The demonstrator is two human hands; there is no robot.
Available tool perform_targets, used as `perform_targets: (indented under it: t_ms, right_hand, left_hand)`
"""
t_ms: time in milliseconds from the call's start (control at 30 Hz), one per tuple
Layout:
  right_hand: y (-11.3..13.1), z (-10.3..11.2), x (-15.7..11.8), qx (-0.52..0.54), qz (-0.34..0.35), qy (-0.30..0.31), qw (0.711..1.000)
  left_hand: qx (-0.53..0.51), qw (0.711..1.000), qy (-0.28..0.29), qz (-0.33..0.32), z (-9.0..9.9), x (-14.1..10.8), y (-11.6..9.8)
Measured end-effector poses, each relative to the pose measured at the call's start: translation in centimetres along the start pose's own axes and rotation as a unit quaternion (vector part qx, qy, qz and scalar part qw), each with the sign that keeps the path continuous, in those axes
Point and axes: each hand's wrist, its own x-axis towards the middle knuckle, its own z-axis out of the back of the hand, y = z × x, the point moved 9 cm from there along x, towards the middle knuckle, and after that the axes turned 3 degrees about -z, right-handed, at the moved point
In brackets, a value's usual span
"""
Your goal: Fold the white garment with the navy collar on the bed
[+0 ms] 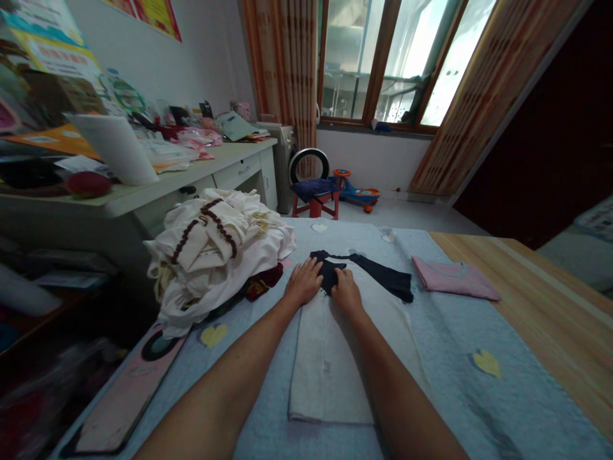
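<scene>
**Step:** both hands flat on a folded white garment (335, 358), working at its top end, where a navy cloth (383, 276) lies across it. Looks like smoothing and folding laundry on the bed.

**Left hand** (302, 281): open, palm down, fingers spread, resting on the white garment at the edge of the navy cloth. No grip.

**Right hand** (347, 292): open, palm down, fingers on the navy cloth where it bunches. Seems to press, not pinch; dim light, so fair doubt there.

**Item position:** white garment lies lengthwise between the forearms, centred on a blue quilt (527, 409). Navy cloth runs out to the right of the hands, rucked near the fingers.

**Next move calls for:** flattening that rucked navy cloth; it is not lying square on the white.

**Nearby:** white clothes pile (211, 255) with brown trim on the left, touching the quilt; folded pink top (454, 278) on the right, well clear of the hands; yellow heart patches (486, 363) on the quilt.

**Background:** desk (143, 198) with a paper roll (115, 150), red stool (316, 204), ride-on toy (357, 188).

**Text:** poster (48, 64) on the wall has print, too small to read. No brands legible.
</scene>
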Motion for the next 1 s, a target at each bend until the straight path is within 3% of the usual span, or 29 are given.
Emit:
perform_targets:
  t_ms: [133, 233, 367, 467, 567, 700, 1000]
  right_hand:
    - [0.1, 0.3, -0.7, -0.05, -0.031, -0.006, 0.998]
    - [0.2, 1.3, -1.2, -0.079, -0.037, -0.043, 0.995]
    - [0.8, 2.0, -1.4, -0.096, 0.009, -0.093, 0.991]
    - [1.7, 0.7, -1.5, -0.077, 0.07, -0.062, 0.993]
    - [1.7, -1.0, -1.6, -0.078, 0.078, -0.008, 0.994]
    - [0.7, -2.2, -1.6, -0.099, 0.032, 0.054, 0.993]
    - [0.4, -2.1, -1.7, -0.101, 0.016, 0.067, 0.993]
  left_hand:
    - [-0.002, 1.0, 0.003, -0.001, -0.1, 0.0, -0.1]
    - [-0.001, 1.0, -0.004, 0.002, -0.2, 0.1, 0.0]
    - [-0.015, 1.0, -0.019, -0.001, -0.3, 0.3, 0.3]
    - [-0.059, 0.997, -0.048, -0.008, -0.1, 0.4, 0.9]
    - [-0.108, 0.989, -0.104, -0.005, 0.7, 0.4, 1.9]
    - [-0.096, 0.973, -0.182, 0.105, 1.8, -0.2, 4.7]
    - [-0.047, 0.967, -0.163, 0.192, 1.9, 0.0, 4.7]
